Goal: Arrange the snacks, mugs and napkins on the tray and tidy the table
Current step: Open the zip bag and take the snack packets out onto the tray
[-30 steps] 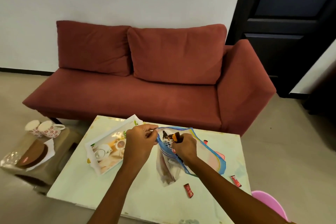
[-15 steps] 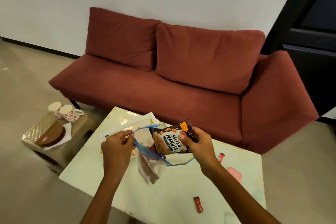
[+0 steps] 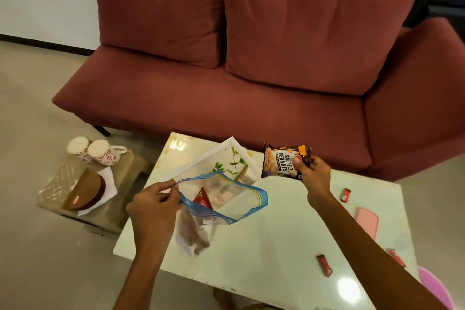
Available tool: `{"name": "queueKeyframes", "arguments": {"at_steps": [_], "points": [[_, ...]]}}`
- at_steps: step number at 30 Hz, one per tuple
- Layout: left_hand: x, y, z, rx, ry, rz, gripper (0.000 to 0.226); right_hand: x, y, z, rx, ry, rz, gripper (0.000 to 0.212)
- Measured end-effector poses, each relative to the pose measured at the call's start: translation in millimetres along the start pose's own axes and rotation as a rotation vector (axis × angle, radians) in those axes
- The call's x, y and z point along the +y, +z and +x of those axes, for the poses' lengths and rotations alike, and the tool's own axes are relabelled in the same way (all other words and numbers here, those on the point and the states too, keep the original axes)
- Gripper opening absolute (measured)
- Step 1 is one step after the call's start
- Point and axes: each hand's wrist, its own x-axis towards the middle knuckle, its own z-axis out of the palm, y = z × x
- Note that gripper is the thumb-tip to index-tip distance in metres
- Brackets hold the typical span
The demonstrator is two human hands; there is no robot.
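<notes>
Peanut packet out of the zip bag, held over the table beside the tray

The right hand [image 3: 313, 173] is closed on the lower right corner of the salted peanuts packet [image 3: 283, 161], which is in the air just beside the right end of the white tray [image 3: 201, 158]; the left hand [image 3: 156, 205] pinches the blue rim of the clear zip bag [image 3: 221, 199], its mouth open and a red packet [image 3: 202, 200] inside. The packet looks light, a little puffed and smooth, so I judge a pinch at the sealed edge is safest, not on the middle where the nuts may crush. The bag is soft and limp and keeps no shape. Compared with half a second ago, the packet has moved from the bag's mouth up and to the right, fully clear of the bag.
</notes>
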Motion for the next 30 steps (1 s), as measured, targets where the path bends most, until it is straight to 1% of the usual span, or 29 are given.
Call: {"name": "queueKeyframes", "arguments": {"at_steps": [2, 6, 8, 11, 13, 16, 17, 19, 20, 23, 26, 30], "points": [[-8, -1, 15, -0.004, -0.009, -0.015, 0.016, 19, 15, 16, 0.011, -0.022, -0.081, 0.025], [-26, 8, 40, 0.007, -0.027, -0.068, 0.015, 61, 47, 51, -0.026, -0.065, -0.323, 0.023], [-43, 16, 53, 0.019, -0.018, -0.097, 0.010, 87, 62, 76, -0.052, -0.067, -0.389, 0.022], [-69, 30, 73, 0.020, -0.033, -0.158, 0.010, 121, 81, 116, -0.112, -0.078, -0.493, 0.020], [-86, 40, 83, 0.009, -0.065, -0.181, 0.010, 145, 90, 138, -0.105, -0.089, -0.531, 0.019], [-115, 61, 91, -0.012, -0.127, -0.235, 0.007, 191, 99, 166, -0.120, -0.043, -0.546, 0.019], [-127, 66, 91, -0.045, -0.150, -0.241, 0.006, 208, 102, 177, -0.131, -0.035, -0.565, 0.019], [-122, 62, 91, -0.127, -0.127, -0.196, 0.006, 211, 104, 184, -0.137, -0.048, -0.578, 0.020], [-118, 60, 91, -0.150, -0.110, -0.188, 0.010, 208, 105, 185, -0.129, -0.057, -0.569, 0.020], [-119, 67, 94, -0.123, -0.146, -0.255, 0.040, 216, 106, 194, -0.109, -0.071, -0.607, 0.022], [-121, 70, 95, -0.090, -0.154, -0.253, 0.036, 222, 103, 196, -0.113, -0.046, -0.654, 0.032], [-118, 63, 96, -0.101, -0.175, -0.271, 0.031, 207, 101, 194, -0.154, 0.075, -0.645, 0.063]]}}
